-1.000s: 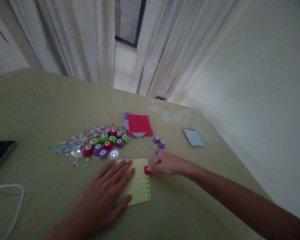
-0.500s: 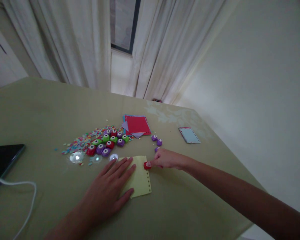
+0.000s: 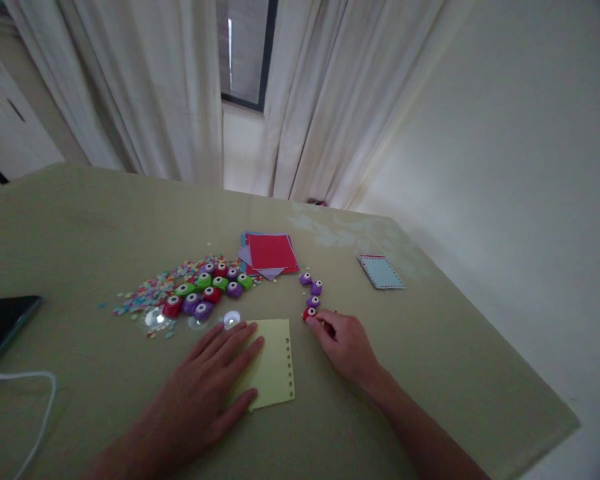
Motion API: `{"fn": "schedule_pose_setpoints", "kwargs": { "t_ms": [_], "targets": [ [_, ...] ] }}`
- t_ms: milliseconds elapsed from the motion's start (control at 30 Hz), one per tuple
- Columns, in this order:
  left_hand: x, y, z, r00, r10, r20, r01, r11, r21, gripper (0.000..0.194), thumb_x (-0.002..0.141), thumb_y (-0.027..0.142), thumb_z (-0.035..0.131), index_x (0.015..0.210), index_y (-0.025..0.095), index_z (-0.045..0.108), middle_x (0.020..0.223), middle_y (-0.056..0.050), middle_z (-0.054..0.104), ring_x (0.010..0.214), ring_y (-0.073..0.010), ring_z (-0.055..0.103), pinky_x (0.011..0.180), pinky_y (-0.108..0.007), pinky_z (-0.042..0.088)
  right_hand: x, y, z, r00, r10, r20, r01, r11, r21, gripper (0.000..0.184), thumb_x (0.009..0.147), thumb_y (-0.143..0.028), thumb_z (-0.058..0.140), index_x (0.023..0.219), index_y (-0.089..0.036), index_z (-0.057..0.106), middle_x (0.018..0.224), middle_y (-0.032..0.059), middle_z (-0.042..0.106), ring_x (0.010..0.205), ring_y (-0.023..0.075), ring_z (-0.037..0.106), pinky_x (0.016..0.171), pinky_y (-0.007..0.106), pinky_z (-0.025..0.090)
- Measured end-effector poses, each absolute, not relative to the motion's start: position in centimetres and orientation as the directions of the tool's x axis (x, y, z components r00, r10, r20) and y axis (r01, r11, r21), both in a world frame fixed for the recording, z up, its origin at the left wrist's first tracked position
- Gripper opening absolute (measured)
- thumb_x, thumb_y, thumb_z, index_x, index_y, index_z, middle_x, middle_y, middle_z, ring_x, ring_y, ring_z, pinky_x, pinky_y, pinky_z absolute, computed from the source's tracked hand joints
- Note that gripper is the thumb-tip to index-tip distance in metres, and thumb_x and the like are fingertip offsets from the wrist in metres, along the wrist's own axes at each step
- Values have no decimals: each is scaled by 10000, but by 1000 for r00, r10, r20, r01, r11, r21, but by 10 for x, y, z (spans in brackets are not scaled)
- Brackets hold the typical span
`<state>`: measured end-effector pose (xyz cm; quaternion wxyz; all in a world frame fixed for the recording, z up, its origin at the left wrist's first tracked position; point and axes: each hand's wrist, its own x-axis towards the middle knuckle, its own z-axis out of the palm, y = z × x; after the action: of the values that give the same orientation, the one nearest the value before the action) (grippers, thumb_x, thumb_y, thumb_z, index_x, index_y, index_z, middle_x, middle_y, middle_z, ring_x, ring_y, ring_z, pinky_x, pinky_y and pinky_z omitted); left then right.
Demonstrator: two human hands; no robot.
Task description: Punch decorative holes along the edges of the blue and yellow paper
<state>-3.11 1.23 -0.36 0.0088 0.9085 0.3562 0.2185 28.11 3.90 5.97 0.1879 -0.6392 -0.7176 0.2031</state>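
Observation:
My left hand point(image 3: 215, 380) lies flat with fingers spread over the left part of a pale yellow sheet of paper point(image 3: 273, 363), whose right edge carries a row of small punched holes. To the right of the sheet, my right hand point(image 3: 347, 343) pinches a small red craft punch point(image 3: 309, 313) with a white round button, low at the tabletop. Just beyond it three purple craft punches point(image 3: 317, 288) form a short curved line. The red punch sits at the near end of that line.
Several red, green and purple punches point(image 3: 211, 295) are grouped left of centre, beside scattered paper confetti point(image 3: 150, 293) and clear round discs point(image 3: 232, 320). Behind stands a stack of coloured paper squares point(image 3: 273, 252). Light blue paper point(image 3: 381, 272) lies right. A dark tablet point(image 3: 5, 323) and white cable point(image 3: 45, 393) are at left.
My right hand has taken the red punch off the yellow sheet's right edge and carried it right and away from me, to the purple punches. My left hand stays on the sheet.

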Motion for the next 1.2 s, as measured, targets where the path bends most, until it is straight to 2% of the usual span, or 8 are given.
{"fn": "schedule_pose_setpoints", "kwargs": {
  "t_ms": [100, 267, 367, 467, 600, 733, 967, 1200],
  "targets": [
    [-37, 11, 5, 664, 643, 382, 643, -751, 149, 736, 1052, 457, 650, 1724, 297, 398, 1719, -43, 506, 1559, -291, 498, 1304, -484, 377, 277, 40, 42, -47, 998, 41, 819, 62, -570, 397, 1066, -471, 569, 1155, -176, 820, 694, 35, 711, 599, 184, 585, 644, 289, 374],
    [-49, 13, 25, 722, 634, 278, 594, -774, 220, 842, 982, 170, 543, 1772, 276, 273, 1764, -16, 430, 1634, -270, 396, 1344, -493, 328, 275, 32, 27, -98, 995, 25, 761, 91, -642, 386, 1065, -468, 560, 1067, -180, 818, 680, 42, 720, 579, 183, 602, 621, 290, 404],
    [-51, 20, 23, 648, 690, 324, 628, -724, 286, 779, 1030, 110, 471, 1751, 356, 309, 1760, -6, 443, 1606, -260, 442, 1298, -463, 395, 276, 27, 28, -148, 989, 11, 739, 118, -663, 367, 1078, -454, 553, 1037, -190, 804, 690, 40, 733, 580, 179, 612, 621, 289, 422],
    [-53, 29, 15, 503, 758, 415, 731, -629, 265, 718, 1087, 119, 479, 1721, 429, 346, 1717, -5, 511, 1544, -272, 517, 1241, -462, 438, 277, 26, 30, -239, 970, 41, 705, 202, -680, 319, 1091, -391, 551, 1035, -198, 800, 804, 63, 795, 649, 187, 674, 671, 291, 477],
    [-61, 40, 9, 359, 811, 461, 849, -489, 199, 687, 1111, 172, 492, 1737, 397, 324, 1716, -65, 506, 1554, -346, 493, 1252, -574, 383, 277, 22, 32, -432, 896, 103, 629, 381, -677, 291, 1121, -319, 529, 1149, -227, 803, 1008, 84, 848, 860, 221, 771, 829, 320, 553],
    [-69, 45, 11, 335, 816, 470, 851, -477, 222, 564, 1123, 221, 505, 1652, 411, 452, 1585, -63, 629, 1427, -344, 607, 1188, -569, 440, 276, 20, 29, -524, 845, 102, 650, 475, -594, 293, 1130, -352, 547, 1229, -238, 798, 999, 87, 842, 840, 227, 765, 797, 332, 559],
    [-65, 41, 16, 301, 842, 447, 853, -448, 269, 500, 1139, 230, 481, 1618, 377, 482, 1503, -94, 599, 1305, -316, 646, 1139, -533, 503, 276, 23, 24, -523, 848, 83, 672, 470, -572, 314, 1129, -445, 589, 1238, -241, 801, 1046, 82, 850, 859, 233, 788, 796, 330, 576],
    [-65, 38, 16, 251, 883, 398, 815, -414, 405, 495, 1109, 313, 522, 1603, 346, 501, 1590, -83, 544, 1406, -314, 605, 1154, -502, 549, 276, 23, 25, -496, 868, 33, 677, 410, -611, 376, 1128, -495, 585, 1332, -242, 774, 1149, 103, 851, 973, 248, 803, 904, 350, 597]
  ]
}}
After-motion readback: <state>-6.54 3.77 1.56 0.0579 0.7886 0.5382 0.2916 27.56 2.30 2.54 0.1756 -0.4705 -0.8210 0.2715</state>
